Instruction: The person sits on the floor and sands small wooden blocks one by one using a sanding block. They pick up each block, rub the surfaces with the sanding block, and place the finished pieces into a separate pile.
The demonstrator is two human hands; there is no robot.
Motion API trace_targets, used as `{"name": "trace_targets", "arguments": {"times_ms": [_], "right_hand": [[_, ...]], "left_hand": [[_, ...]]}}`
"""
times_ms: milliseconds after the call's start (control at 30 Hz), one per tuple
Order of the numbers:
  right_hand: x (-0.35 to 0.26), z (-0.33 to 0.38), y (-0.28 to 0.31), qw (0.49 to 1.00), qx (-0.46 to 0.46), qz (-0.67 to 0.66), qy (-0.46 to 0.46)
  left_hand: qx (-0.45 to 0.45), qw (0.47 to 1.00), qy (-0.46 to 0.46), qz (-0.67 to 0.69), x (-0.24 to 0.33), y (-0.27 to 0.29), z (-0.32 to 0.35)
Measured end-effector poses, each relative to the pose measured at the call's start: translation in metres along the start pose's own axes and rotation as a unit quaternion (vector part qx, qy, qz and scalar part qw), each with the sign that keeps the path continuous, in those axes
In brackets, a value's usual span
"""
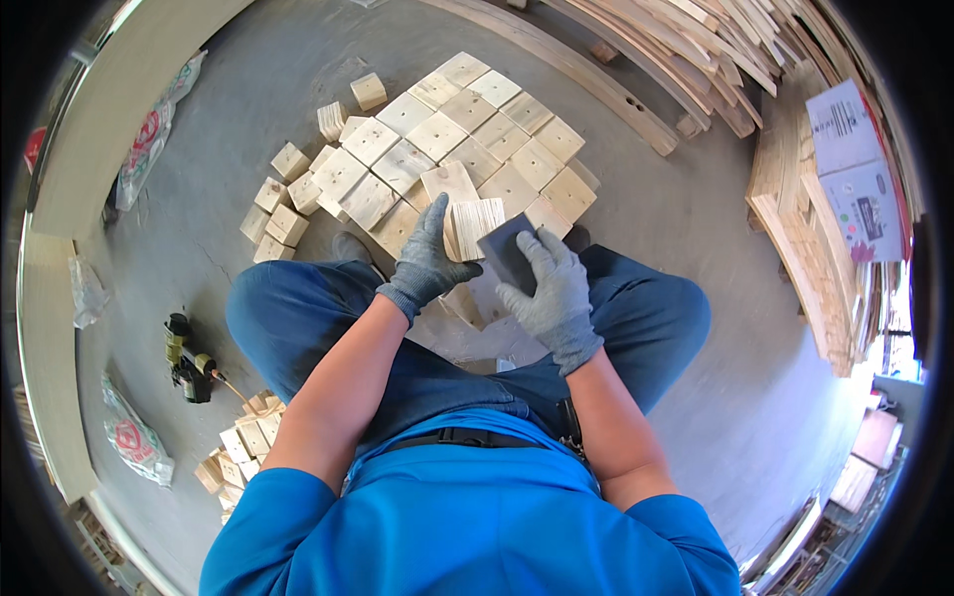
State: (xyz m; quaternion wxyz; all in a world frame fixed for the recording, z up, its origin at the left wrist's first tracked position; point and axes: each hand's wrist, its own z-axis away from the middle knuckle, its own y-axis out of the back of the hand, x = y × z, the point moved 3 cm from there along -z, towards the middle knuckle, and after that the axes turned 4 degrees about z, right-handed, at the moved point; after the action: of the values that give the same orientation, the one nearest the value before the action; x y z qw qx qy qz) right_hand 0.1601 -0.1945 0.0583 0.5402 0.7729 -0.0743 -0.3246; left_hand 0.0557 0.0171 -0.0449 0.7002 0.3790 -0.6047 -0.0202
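Observation:
My left hand (427,260), in a grey glove, is closed around a wooden block (478,226), holding it up between my knees with its grained end showing. On the right, my gloved right hand (553,296) grips a dark grey sanding block (508,255), its flat face close beside the wooden one. Whether the two touch I cannot tell. Just beyond my hands, many similar blocks (437,136) sit side by side in close rows, most with a small hole in the top face.
Loose blocks (288,224) lie left of the rows, and another pile (243,442) is by my left thigh. A power tool (186,360) rests on the floor at left, near plastic bags (137,432). Stacked boards (686,50) and a carton (857,169) stand at right.

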Motion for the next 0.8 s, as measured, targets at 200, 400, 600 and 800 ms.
{"name": "trace_targets", "arguments": {"times_ms": [200, 400, 600, 800], "right_hand": [[-0.01, -0.003, -0.019, 0.996, -0.063, 0.065, 0.026], [0.002, -0.078, -0.04, 0.995, -0.012, 0.102, -0.018], [0.016, -0.128, -0.05, 0.993, -0.027, 0.1, -0.053], [0.002, -0.045, -0.034, 0.994, -0.032, 0.099, 0.012]], "left_hand": [[-0.044, 0.997, 0.046, 0.036, 0.005, -0.008, -0.008], [-0.065, 0.995, 0.064, 0.026, 0.005, -0.002, -0.008], [-0.046, 0.996, 0.056, 0.045, 0.003, -0.003, -0.008], [-0.047, 0.996, 0.052, 0.051, 0.004, 0.0, -0.004]]}}
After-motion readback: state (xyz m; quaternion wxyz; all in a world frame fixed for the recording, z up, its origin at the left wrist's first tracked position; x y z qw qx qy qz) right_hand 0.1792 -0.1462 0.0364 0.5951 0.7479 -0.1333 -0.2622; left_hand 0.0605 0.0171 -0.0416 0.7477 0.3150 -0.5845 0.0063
